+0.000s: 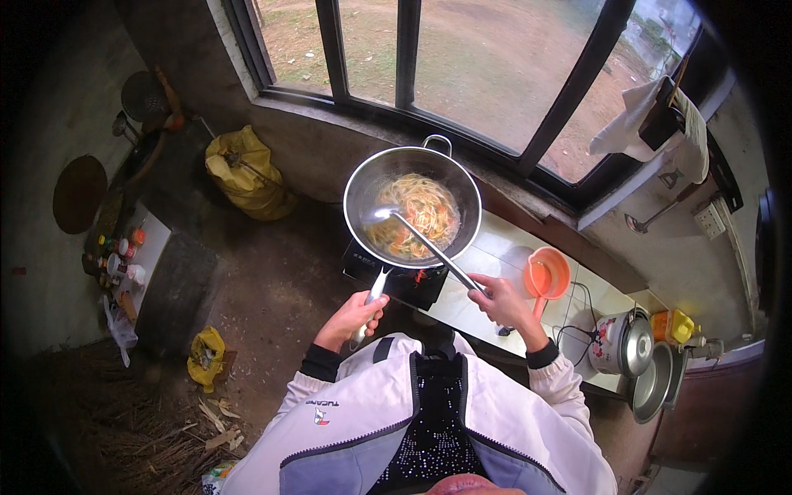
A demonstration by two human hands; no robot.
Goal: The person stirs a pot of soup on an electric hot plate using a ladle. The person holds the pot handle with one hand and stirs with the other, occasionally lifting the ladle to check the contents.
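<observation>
A deep wok [354,204] sits over a black gas stove [359,267] below the window. Noodles in steaming broth with orange and green bits [427,207] lie inside it. My left hand [356,317] is closed around the wok's long metal handle [377,286], on the near side. In my right hand [504,304] is the handle of a metal ladle [433,247]; its shiny bowl end is above the left part of the noodles. Whether the ladle's bowl touches the broth, I cannot tell.
On the tiled counter [489,253] at right stand an orange plastic dipper [547,272], a floral rice cooker [609,340] and a yellow bottle [674,327]. Metal basins [653,383] lean at its end. A yellow sack [247,179] stands left, several jars [127,249] farther left.
</observation>
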